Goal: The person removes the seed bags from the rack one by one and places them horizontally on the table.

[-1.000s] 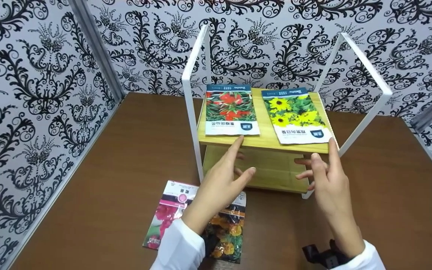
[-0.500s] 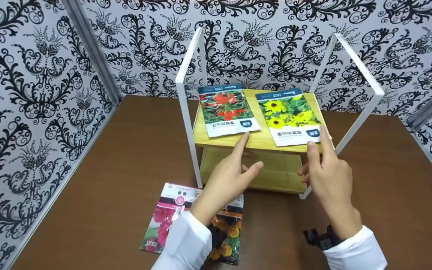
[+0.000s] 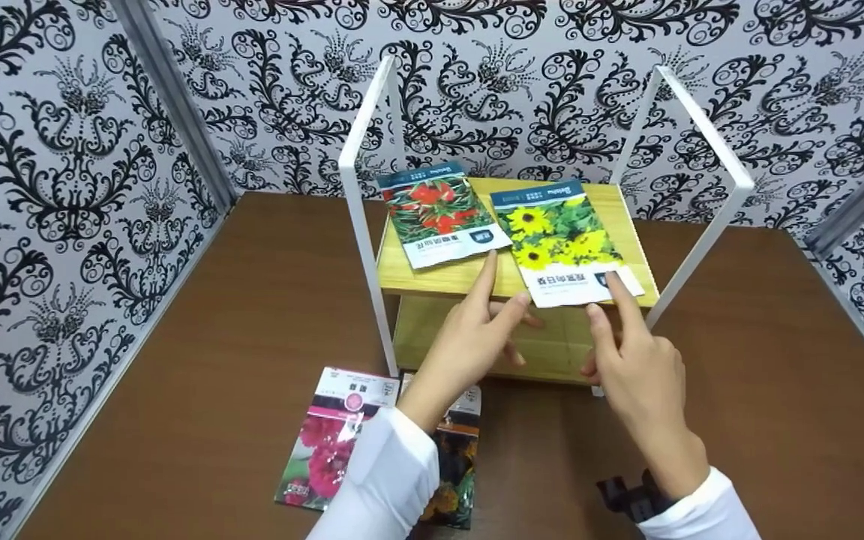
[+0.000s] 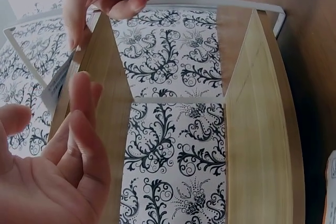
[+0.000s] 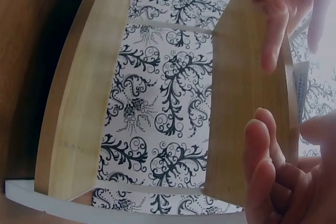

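In the head view, a seed packet with red flowers [image 3: 439, 210] lies tilted on the upper wooden shelf [image 3: 387, 279] of a small white-framed rack. Beside it on the same shelf is a sunflower seed packet [image 3: 559, 232], its lower edge over the shelf's front. My left hand [image 3: 469, 334] has its index fingertip at the red-flower packet's lower right corner. My right hand [image 3: 642, 375] rests its index fingertip on the sunflower packet's lower right corner. The other fingers of both hands are loosely bent below the shelf edge and hold nothing.
The rack's white side frames [image 3: 363, 112] rise on both sides. Below is a lower wooden shelf [image 3: 552, 349]. A pink-flower packet [image 3: 319, 450] and an orange-flower packet [image 3: 462, 450], partly hidden by my left arm, lie on the brown table [image 3: 214, 360]. Patterned walls [image 3: 477, 75] stand behind and left.
The red-flower packet has turned from nearly straight to tilted. The sunflower packet has slid slightly toward me, past the shelf's front edge. My right index finger has shifted left onto it.
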Demonstrator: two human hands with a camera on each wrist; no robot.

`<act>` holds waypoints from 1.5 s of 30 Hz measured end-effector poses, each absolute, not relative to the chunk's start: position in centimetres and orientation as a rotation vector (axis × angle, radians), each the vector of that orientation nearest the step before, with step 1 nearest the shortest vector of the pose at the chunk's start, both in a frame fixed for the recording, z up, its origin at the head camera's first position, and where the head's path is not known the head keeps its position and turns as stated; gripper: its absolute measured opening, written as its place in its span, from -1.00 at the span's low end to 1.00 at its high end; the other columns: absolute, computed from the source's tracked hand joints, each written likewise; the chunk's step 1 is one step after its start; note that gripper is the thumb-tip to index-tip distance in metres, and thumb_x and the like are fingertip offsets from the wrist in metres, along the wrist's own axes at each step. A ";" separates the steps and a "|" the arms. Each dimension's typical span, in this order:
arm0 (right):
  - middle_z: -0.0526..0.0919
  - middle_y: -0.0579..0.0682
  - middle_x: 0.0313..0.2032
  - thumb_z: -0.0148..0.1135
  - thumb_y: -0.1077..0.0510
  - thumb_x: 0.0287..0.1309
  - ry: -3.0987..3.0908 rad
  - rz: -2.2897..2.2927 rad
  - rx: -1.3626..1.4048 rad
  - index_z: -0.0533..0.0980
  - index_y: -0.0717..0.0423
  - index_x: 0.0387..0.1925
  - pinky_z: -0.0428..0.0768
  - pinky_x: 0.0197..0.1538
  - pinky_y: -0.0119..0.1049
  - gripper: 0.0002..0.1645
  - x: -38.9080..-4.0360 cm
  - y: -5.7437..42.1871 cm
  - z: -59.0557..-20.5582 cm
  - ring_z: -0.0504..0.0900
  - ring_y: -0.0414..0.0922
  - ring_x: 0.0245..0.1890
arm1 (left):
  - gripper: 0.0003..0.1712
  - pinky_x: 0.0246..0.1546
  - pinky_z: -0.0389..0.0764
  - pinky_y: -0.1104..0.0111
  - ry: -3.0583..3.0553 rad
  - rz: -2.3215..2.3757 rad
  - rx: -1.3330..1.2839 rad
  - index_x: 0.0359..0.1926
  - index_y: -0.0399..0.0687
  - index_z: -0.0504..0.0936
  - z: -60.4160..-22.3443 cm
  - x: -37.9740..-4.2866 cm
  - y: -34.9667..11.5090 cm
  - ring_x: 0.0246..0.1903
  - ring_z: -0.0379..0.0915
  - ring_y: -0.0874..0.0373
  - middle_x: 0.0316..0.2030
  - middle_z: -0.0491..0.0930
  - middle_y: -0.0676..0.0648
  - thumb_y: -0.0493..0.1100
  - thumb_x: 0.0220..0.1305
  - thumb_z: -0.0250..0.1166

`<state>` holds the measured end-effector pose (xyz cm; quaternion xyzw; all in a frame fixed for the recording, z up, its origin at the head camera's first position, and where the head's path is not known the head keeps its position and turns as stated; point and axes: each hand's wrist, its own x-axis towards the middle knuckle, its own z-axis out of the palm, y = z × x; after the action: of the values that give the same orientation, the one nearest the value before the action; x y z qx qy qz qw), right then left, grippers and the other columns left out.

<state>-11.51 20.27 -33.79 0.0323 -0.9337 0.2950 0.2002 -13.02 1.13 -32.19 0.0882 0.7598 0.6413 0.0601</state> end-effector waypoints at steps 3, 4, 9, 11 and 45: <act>0.46 -0.28 -0.82 -0.20 -0.26 0.23 -2.604 0.830 0.098 0.09 -0.28 0.31 0.29 -0.66 -0.28 -0.37 -11.1 20.0 -33.9 0.43 -0.30 -0.80 | -0.20 -0.57 0.49 0.29 2.271 1.965 0.247 0.35 0.41 -0.17 -31.6 -12.8 1.4 -0.71 0.48 0.00 -0.42 0.63 0.12 0.24 0.19 0.04; 0.46 -0.28 -0.82 -0.19 -0.26 0.22 -2.602 0.831 0.099 0.10 -0.27 0.31 0.28 -0.67 -0.29 -0.37 -10.9 19.9 -33.9 0.42 -0.30 -0.80 | -0.20 -0.60 0.49 0.30 2.261 1.968 0.243 0.36 0.36 -0.17 -31.2 -12.6 1.5 -0.72 0.47 0.00 -0.42 0.63 0.11 0.21 0.21 0.04; 0.49 -0.30 -0.78 -0.08 -0.19 0.21 -2.584 0.835 0.113 0.15 -0.20 0.30 0.24 -0.72 -0.34 -0.37 -9.9 19.6 -34.2 0.43 -0.36 -0.78 | -0.25 -0.71 0.38 0.42 2.219 1.971 0.240 0.38 0.13 -0.13 -29.4 -11.3 1.6 -0.73 0.45 0.01 -0.42 0.64 0.03 0.06 0.29 0.01; 0.51 -0.31 -0.76 -0.02 -0.14 0.20 -2.558 0.840 0.125 0.18 -0.18 0.28 0.23 -0.73 -0.36 -0.39 -9.7 19.4 -34.3 0.42 -0.38 -0.78 | -0.29 -0.74 0.31 0.45 2.203 2.003 0.244 0.38 0.09 -0.10 -29.0 -11.0 1.7 -0.72 0.45 -0.01 -0.43 0.64 0.00 0.02 0.31 0.00; 0.62 0.10 -0.40 0.14 0.15 0.13 -2.098 1.771 -0.028 0.52 0.12 -0.01 0.47 -0.68 -0.39 -0.64 -9.4 20.2 -31.8 0.55 -0.05 -0.64 | -0.45 -0.65 0.46 0.45 2.070 2.327 0.178 0.29 -0.10 0.18 -29.8 -10.9 2.6 -0.61 0.52 -0.19 -0.61 0.59 -0.17 -0.25 0.28 0.04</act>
<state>-9.39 20.22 -31.85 -0.0098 -0.7492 0.6325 0.1964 -10.88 2.63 -29.83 0.0572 0.6635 0.7459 0.0108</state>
